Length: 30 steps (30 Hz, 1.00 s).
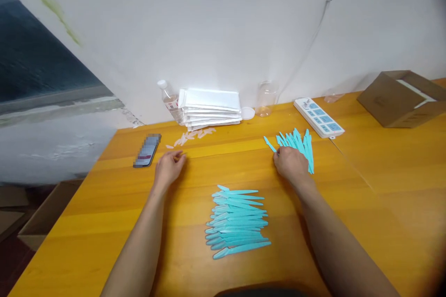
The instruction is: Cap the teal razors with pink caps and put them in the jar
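Note:
My right hand [291, 162] is at the near side of a loose pile of turquoise eyebrow razors [298, 141]. Its fingers are closed on one eyebrow razor [269, 143], which sticks out to the left from the fingertips. My left hand [170, 167] rests low over the table, thumb and fingers loosely apart, holding nothing I can see. Just beyond it lie several small translucent caps [190, 136]. Between my forearms, a larger stack of turquoise eyebrow razors [239, 222] lies side by side, handles mostly pointing right.
Along the wall stand a plastic bottle [170, 102], a pile of white padded packets [212, 106], a round white lid [247, 113] and a clear jar [266, 100]. A power strip [318, 118] and an open cardboard box [393, 102] are to the right. A phone [147, 150] lies left.

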Available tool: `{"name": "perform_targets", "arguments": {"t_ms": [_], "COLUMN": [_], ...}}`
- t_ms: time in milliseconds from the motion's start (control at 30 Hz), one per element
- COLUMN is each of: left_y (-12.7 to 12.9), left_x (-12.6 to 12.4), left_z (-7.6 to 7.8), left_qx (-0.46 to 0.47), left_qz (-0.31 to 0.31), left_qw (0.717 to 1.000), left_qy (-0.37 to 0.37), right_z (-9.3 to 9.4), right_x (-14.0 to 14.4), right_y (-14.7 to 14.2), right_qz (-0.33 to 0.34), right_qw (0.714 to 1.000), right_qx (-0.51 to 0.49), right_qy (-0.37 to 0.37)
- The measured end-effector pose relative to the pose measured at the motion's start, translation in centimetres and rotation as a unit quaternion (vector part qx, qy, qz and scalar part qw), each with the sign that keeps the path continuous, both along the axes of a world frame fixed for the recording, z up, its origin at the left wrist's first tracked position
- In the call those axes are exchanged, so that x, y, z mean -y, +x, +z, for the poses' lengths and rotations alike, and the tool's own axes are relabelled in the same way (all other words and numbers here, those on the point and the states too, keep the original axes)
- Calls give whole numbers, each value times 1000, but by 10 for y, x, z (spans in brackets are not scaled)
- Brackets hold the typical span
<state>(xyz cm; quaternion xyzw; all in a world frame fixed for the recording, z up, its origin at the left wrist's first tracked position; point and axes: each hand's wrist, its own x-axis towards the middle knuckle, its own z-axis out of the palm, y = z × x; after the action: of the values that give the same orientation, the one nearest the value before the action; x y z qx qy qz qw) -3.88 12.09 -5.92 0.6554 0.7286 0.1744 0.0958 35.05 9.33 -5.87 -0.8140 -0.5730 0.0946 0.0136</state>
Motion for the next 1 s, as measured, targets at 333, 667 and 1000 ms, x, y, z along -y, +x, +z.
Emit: {"name": "perform_targets", "arguments": {"t_ms": [333, 667, 1000], "left_y": [1, 32, 77], "left_x": [-76, -30, 39], "left_z": [-4, 6, -21], "left_qx": [-125, 251, 516], "left_qz": [24, -31, -77], "left_qw": [992, 967, 845], "left_qy": [1, -6, -114], "right_z": [-15, -13, -18], "right_x": [-3, -2, 4], "right_y": [-1, -12, -34], "right_qz": [79, 159, 293], "right_qw": [995, 937, 817], "right_qx": [24, -293, -497], "right_qy": [59, 109, 4]}}
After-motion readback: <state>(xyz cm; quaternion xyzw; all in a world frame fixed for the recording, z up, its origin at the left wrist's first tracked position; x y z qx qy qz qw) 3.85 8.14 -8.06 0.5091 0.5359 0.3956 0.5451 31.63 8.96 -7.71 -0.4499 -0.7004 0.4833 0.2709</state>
